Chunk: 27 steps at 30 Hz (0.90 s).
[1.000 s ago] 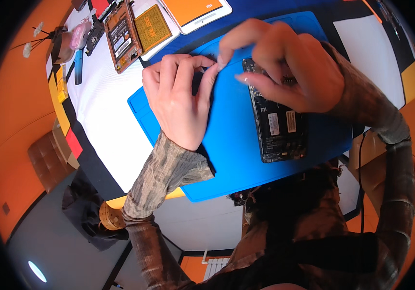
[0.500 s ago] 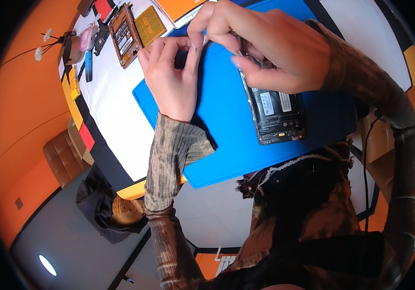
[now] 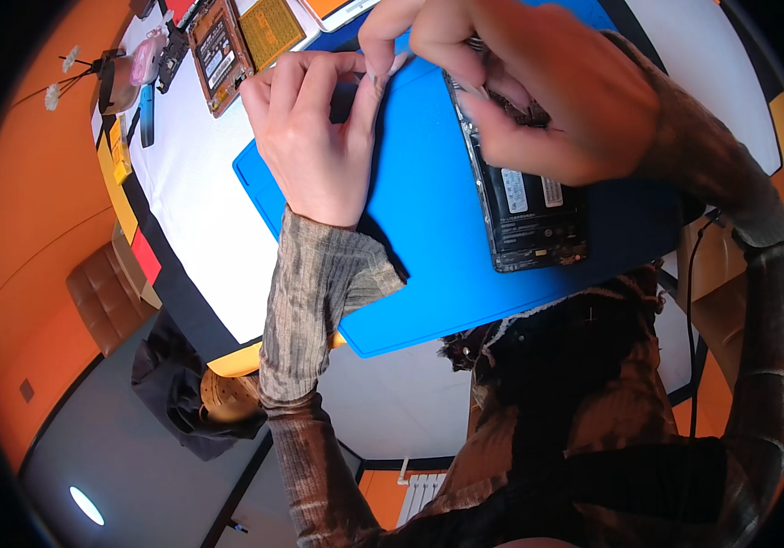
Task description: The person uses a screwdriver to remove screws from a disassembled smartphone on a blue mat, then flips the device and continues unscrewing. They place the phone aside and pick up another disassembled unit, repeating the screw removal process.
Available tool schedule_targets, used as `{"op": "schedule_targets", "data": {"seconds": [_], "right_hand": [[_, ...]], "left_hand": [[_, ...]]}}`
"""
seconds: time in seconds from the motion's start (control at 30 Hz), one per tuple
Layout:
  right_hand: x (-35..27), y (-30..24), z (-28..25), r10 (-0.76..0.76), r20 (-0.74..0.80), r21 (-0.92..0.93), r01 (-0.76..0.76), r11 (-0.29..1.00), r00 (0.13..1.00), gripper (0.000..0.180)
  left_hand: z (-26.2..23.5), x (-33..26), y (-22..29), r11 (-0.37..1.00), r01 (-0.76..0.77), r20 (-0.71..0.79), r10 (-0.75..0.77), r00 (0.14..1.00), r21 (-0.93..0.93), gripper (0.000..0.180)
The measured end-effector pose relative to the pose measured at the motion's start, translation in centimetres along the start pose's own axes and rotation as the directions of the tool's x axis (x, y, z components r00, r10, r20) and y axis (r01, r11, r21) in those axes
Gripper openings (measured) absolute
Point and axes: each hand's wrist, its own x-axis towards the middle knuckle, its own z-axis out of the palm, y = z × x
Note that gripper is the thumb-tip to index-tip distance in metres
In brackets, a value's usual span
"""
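Observation:
On the blue work mat [image 3: 429, 228] lies an opened smartphone [image 3: 538, 224] with its black battery and bare inner parts showing. My right hand [image 3: 547, 100] is over the phone's far end and hides it. Its fingers are curled, and the index finger reaches left to my left thumb tip. My left hand [image 3: 314, 137] rests at the mat's far left part, thumb and index finger pinched together. Fingertips of both hands meet there; anything between them is too small or hidden to make out. Whether the right fingers grip something is also hidden.
Far left on the white table covering [image 3: 191, 201] lie a brown-framed phone part [image 3: 218, 59], a gold-coloured panel [image 3: 269, 32], a black part [image 3: 173, 59] and a blue tool [image 3: 147, 114]. A vase with white flowers [image 3: 116, 84] stands at the edge. A brown stool [image 3: 109, 301] is beyond.
My right hand has shifted slightly right and away, uncovering more of the phone's left edge. The fingertips of both hands still meet. The whole view has moved a little.

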Motion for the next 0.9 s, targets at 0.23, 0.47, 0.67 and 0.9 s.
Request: {"op": "schedule_targets", "data": {"seconds": [0.23, 0.47, 0.67, 0.9], "right_hand": [[0.0, -0.7, -0.5, 0.184, 0.037, -0.086, -0.18, 0.98, 0.982, 0.026], [-0.6, 0.0, -0.1, 0.085, -0.028, 0.089, -0.083, 0.993, 0.996, 0.025], [-0.6, 0.2, 0.1, 0.043, -0.093, 0.067, -0.037, 0.997, 0.995, 0.028], [0.2, 0.1, -0.4, 0.024, -0.119, 0.274, 0.01, 0.962, 0.993, 0.028]], "left_hand": [[-0.4, -0.1, 0.0, 0.999, 0.021, 0.07, -0.023, 0.997, 0.024, 0.023], [-0.2, -0.2, 0.4, 0.999, 0.036, 0.065, -0.038, 0.997, 0.028, 0.022], [0.0, 0.0, 0.0, 1.0, 0.001, 0.038, -0.002, 0.999, 0.02, 0.02], [0.1, 0.1, -0.3, 0.999, -0.016, 0.034, 0.014, 0.999, 0.044, 0.018]]}}
